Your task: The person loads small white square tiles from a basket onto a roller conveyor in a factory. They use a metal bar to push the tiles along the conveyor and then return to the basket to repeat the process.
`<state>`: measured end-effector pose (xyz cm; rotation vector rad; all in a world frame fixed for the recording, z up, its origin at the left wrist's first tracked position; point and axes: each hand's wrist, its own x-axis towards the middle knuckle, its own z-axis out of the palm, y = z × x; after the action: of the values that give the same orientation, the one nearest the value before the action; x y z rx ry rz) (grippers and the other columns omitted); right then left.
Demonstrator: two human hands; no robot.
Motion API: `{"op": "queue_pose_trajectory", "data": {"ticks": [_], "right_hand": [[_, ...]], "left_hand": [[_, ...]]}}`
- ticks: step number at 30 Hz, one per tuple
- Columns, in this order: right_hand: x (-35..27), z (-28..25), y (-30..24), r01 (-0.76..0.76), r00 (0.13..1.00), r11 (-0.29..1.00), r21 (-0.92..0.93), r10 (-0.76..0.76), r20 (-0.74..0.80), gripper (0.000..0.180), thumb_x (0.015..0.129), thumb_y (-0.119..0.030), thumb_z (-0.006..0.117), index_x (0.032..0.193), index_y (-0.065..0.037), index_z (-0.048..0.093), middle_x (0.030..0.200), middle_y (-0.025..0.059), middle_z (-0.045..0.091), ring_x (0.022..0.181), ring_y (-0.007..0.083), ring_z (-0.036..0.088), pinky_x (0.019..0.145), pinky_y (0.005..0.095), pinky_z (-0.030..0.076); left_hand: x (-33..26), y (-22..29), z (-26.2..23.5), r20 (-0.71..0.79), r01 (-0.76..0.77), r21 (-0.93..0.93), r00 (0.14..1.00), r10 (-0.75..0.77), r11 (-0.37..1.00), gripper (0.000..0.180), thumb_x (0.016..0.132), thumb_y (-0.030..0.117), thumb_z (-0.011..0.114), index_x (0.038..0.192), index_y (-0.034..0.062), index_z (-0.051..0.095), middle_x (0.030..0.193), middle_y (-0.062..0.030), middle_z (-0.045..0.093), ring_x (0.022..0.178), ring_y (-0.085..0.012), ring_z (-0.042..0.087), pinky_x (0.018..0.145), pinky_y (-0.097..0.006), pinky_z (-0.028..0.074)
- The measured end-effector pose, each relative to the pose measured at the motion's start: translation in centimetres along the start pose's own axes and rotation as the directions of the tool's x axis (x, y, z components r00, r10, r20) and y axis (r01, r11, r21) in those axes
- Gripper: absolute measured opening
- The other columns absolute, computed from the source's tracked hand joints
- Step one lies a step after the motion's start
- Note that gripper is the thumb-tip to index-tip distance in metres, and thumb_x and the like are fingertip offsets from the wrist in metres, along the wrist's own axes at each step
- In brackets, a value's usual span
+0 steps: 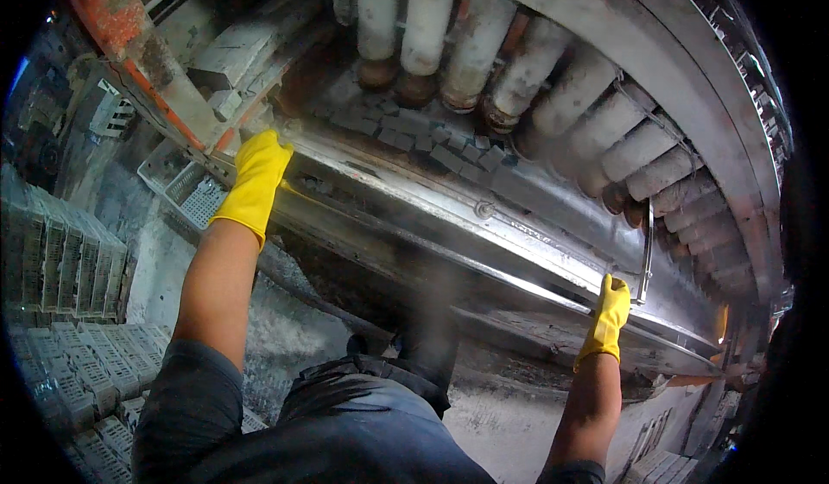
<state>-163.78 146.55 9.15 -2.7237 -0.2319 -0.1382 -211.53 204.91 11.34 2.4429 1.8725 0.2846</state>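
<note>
A long, bright metal rail (pixel 466 205) runs slantwise in front of me, along the near edge of a machine. My left hand (pixel 262 169), in a yellow rubber glove, is closed at the rail's left end. My right hand (pixel 611 307), gloved the same way, makes a fist at the rail farther right. What either set of fingers grips is hidden. Right beside my right fist stands a thin, bent metal rod (pixel 648 255). Behind the rail, grey square pieces like small tiles (pixel 445 158) lie loosely in a row.
Thick dusty cylinders (pixel 484 48) line up behind the rail under a curved metal beam (pixel 682 44). An orange-edged frame (pixel 147 78) rises at the left. A white plastic basket (pixel 194 192) sits beneath it; stacked pale crates (pixel 73 246) stand lower left.
</note>
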Motion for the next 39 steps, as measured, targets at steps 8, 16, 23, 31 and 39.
{"op": "queue_pose_trajectory", "data": {"ticks": [8, 16, 23, 31, 39], "right_hand": [[-0.5, -0.4, -0.7, 0.010, 1.000, 1.000, 0.002, -0.010, 0.003, 0.048, 0.095, -0.045, 0.064, 0.107, 0.001, 0.071, 0.101, 0.0180, 0.075, 0.094, 0.0342, 0.072, 0.083, 0.0412, 0.053], [-0.3, -0.3, -0.4, 0.030, 1.000, 1.000, 0.006, -0.030, 0.002, 0.048, 0.095, -0.045, 0.063, 0.107, 0.001, 0.071, 0.102, 0.0186, 0.075, 0.094, 0.0345, 0.072, 0.083, 0.0415, 0.053], [-0.1, 0.0, -0.1, 0.034, 0.999, 0.999, -0.024, -0.034, -0.014, 0.048, 0.095, -0.045, 0.063, 0.108, 0.000, 0.071, 0.103, 0.0183, 0.075, 0.096, 0.0352, 0.071, 0.083, 0.0417, 0.052], [-0.3, -0.2, -0.5, 0.026, 1.000, 0.999, -0.027, -0.026, 0.006, 0.050, 0.095, -0.047, 0.062, 0.108, 0.000, 0.072, 0.104, 0.0179, 0.075, 0.097, 0.0361, 0.071, 0.083, 0.0421, 0.052], [-0.5, -0.7, -0.5, 0.075, 0.997, 0.996, -0.043, -0.074, 0.009, 0.051, 0.095, -0.048, 0.056, 0.107, 0.000, 0.072, 0.108, 0.0200, 0.073, 0.103, 0.0389, 0.068, 0.087, 0.0458, 0.051]], "left_hand": [[-0.1, 0.1, -0.2, 0.026, -0.001, 0.037, 1.000, 0.000, 0.999, 0.053, 0.088, 0.046, 0.065, 0.125, 0.0090, 0.065, 0.127, -0.0157, 0.067, 0.116, -0.0368, 0.063, 0.097, -0.049, 0.049], [0.1, 0.3, -0.4, 0.078, 0.022, 0.045, 0.997, -0.026, 0.999, 0.053, 0.089, 0.046, 0.064, 0.128, 0.0096, 0.064, 0.133, -0.0138, 0.064, 0.121, -0.0344, 0.061, 0.101, -0.047, 0.048], [-0.3, 0.8, -1.4, 0.101, 0.014, 0.056, 0.995, -0.020, 0.998, 0.050, 0.091, 0.046, 0.063, 0.124, 0.0087, 0.066, 0.129, -0.0142, 0.066, 0.119, -0.0355, 0.062, 0.099, -0.048, 0.049], [0.8, 0.1, -0.6, 0.165, 0.034, 0.072, 0.985, -0.046, 0.997, 0.043, 0.093, 0.040, 0.061, 0.122, 0.0083, 0.069, 0.130, -0.0167, 0.065, 0.120, -0.0379, 0.061, 0.100, -0.049, 0.049], [0.9, 0.2, -0.2, 0.107, 0.034, 0.047, 0.994, -0.039, 0.998, 0.045, 0.097, 0.042, 0.051, 0.121, 0.0095, 0.070, 0.128, -0.0176, 0.066, 0.121, -0.0387, 0.060, 0.101, -0.049, 0.048]]}}
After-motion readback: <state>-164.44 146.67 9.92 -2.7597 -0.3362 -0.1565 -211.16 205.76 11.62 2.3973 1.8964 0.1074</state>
